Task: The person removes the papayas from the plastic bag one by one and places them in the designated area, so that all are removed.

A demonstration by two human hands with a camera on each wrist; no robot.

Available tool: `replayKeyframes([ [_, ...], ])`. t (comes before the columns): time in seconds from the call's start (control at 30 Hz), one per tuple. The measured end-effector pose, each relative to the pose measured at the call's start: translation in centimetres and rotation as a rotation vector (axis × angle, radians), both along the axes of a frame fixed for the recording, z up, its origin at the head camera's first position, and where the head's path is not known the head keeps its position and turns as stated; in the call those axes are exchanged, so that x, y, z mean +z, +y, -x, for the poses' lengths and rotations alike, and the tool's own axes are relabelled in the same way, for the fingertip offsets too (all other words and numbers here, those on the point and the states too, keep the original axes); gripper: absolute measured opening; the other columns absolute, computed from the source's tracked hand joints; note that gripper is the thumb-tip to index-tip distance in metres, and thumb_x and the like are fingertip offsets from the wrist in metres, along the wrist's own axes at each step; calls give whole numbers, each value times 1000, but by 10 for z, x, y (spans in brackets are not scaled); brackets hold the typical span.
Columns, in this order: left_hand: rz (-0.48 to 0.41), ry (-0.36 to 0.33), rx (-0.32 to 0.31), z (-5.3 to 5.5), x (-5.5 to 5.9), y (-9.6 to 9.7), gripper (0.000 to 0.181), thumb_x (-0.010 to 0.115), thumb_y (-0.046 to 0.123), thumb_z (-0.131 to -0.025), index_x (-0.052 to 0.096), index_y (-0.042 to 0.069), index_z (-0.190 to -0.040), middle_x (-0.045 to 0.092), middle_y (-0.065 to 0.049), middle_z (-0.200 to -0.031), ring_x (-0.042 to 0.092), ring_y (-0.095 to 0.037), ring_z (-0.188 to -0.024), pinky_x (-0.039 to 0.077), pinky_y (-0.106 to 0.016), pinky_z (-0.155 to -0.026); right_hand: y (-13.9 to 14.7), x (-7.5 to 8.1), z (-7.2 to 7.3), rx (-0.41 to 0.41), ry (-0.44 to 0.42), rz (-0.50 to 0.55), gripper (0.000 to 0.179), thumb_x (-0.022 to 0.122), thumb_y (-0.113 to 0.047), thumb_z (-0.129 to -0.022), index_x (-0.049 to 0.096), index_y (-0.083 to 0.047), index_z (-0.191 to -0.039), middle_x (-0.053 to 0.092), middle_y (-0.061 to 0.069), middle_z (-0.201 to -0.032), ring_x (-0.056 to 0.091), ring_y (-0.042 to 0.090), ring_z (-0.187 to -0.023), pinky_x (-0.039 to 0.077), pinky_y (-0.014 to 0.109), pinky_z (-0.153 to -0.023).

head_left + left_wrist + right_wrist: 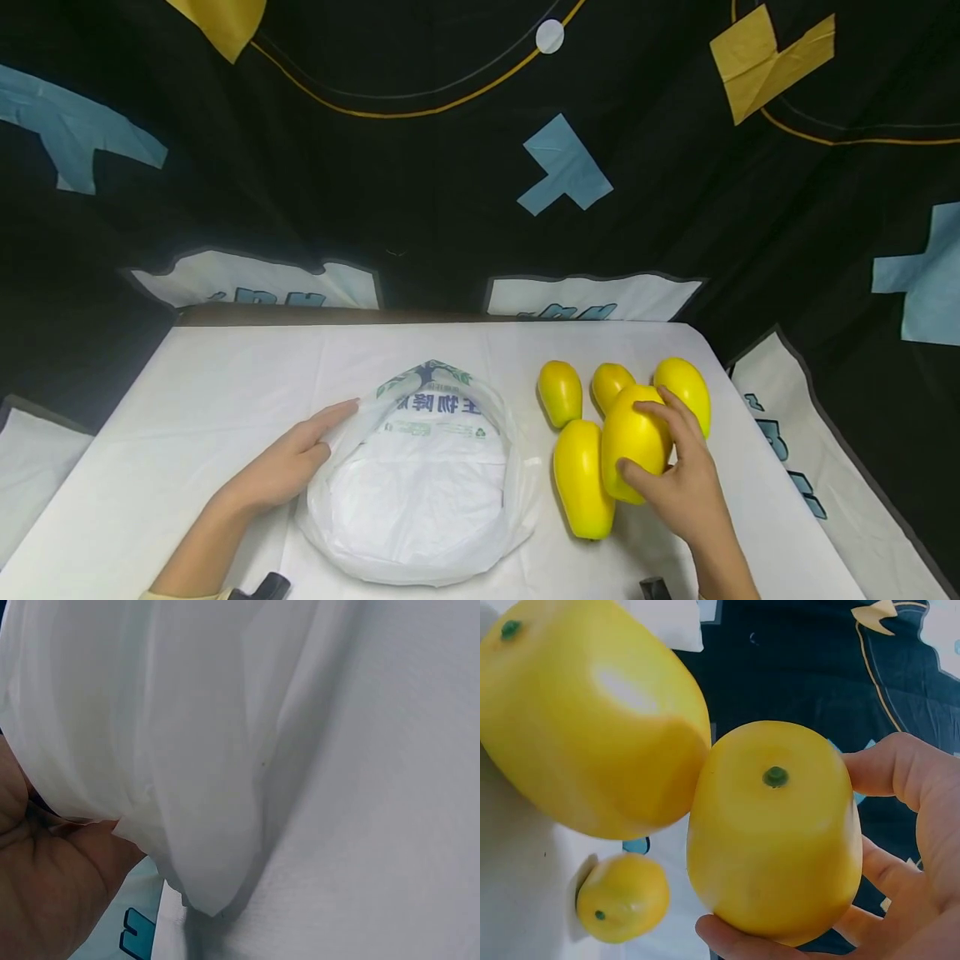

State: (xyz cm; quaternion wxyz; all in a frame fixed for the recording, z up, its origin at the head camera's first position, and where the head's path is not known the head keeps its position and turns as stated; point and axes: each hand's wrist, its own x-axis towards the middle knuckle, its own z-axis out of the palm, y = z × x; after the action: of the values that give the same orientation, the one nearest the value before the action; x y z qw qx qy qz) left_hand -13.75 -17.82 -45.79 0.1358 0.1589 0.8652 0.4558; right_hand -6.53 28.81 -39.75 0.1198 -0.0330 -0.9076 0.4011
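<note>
In my right hand (684, 479) is a smooth yellow mango (636, 442), held between the thumb on its near side and the fingers over its far side. The right wrist view shows the green stem nub of this held mango (772, 847), with fingers around its edge. Several other mangoes lie close by: one long mango (583, 483) right beside it and a mango (684, 387) partly behind my hand. A white plastic bag (517, 500) with printing stands with its mouth wide. My left hand (288, 462) holds its left rim; in the left wrist view the film (202, 787) hides some fingers.
All this lies on a white-covered table (247, 358). Two smaller-looking mangoes, a left one (559, 392) and a middle one (611, 383), sit toward the back. A black patterned curtain (420, 200) hangs behind the table.
</note>
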Motion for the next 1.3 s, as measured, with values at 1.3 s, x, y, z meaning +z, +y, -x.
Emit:
replayKeyframes([
  [1.3,2,-21,19,-2,4,1,58,37,-3,-95,34,9,-151,26,-14,-158,16,-39,-145,13,-62,-114,40,-39,-6,-43,-365,-35,70,78,-16,-73,50,-17,-137,16,12,-161,15,45,-143,22,71,-106],
])
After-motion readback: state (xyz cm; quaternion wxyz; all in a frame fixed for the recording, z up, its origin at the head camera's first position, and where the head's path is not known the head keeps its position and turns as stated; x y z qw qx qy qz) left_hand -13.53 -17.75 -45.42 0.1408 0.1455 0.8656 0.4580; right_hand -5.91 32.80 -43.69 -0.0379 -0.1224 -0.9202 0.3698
